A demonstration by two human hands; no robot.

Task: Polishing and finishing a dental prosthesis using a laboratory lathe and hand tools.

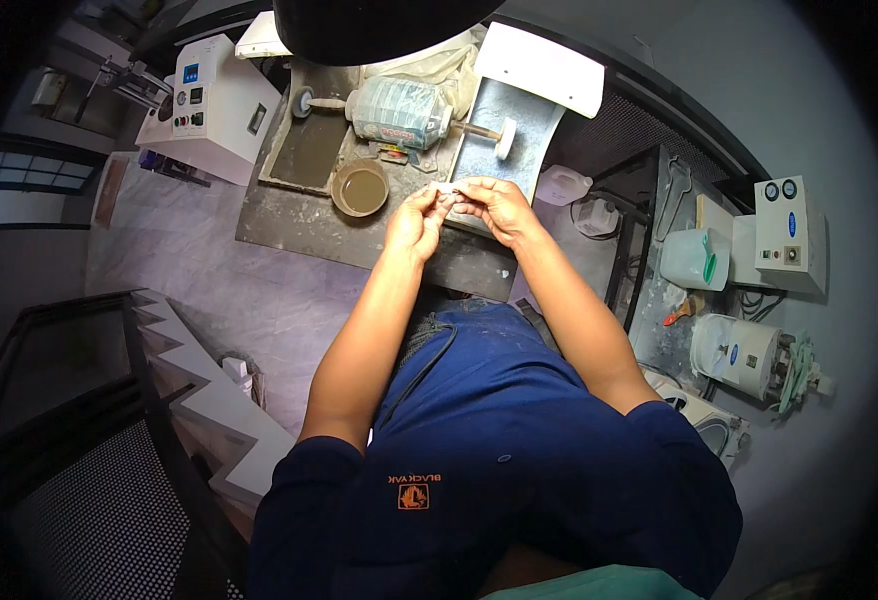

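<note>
My left hand [416,223] and my right hand [499,210] meet in front of a bench polishing motor [399,110]. Between their fingertips they hold a small pale piece [446,187], too small and too covered by fingers to name. Both hands are closed in a pinch. The motor's left spindle carries a round buffing wheel [303,102], and the right one a white wheel [506,138]. Beside my left hand stands a brown bowl [360,188] of murky liquid.
A dark tray [304,150] lies left of the motor, and a white hood [539,65] rises at the right. Farther left stands a white control machine [214,110]. On the right-hand bench are a translucent container [687,258], a brush [684,310] and a white gauge box [791,233].
</note>
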